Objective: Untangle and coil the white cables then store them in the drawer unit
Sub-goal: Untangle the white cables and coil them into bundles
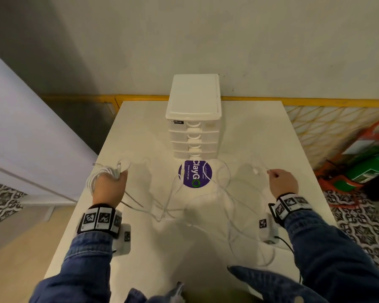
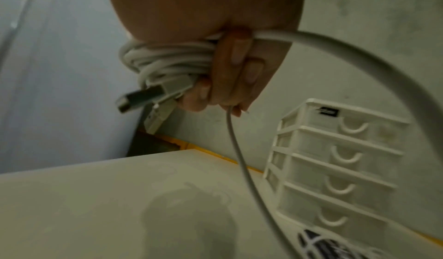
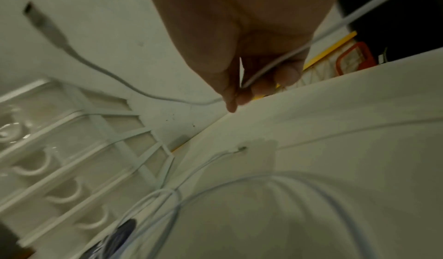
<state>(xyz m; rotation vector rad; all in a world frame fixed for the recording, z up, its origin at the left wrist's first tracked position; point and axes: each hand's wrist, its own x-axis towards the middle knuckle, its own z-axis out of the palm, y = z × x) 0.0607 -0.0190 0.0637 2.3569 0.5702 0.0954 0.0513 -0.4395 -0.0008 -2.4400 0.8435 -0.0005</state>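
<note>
My left hand hovers over the table's left side and grips a coiled bundle of white cable, with a USB plug sticking out below the fist. Over the right side, my right hand pinches a thin white cable near its end, whose plug hangs free to the left. More loose white cables sprawl tangled on the white table between my hands. The white drawer unit stands at the back centre, all drawers closed.
A round purple sticker lies on the table just in front of the drawer unit. A yellow rail runs behind the table along the wall. Red and green items sit on the floor to the right.
</note>
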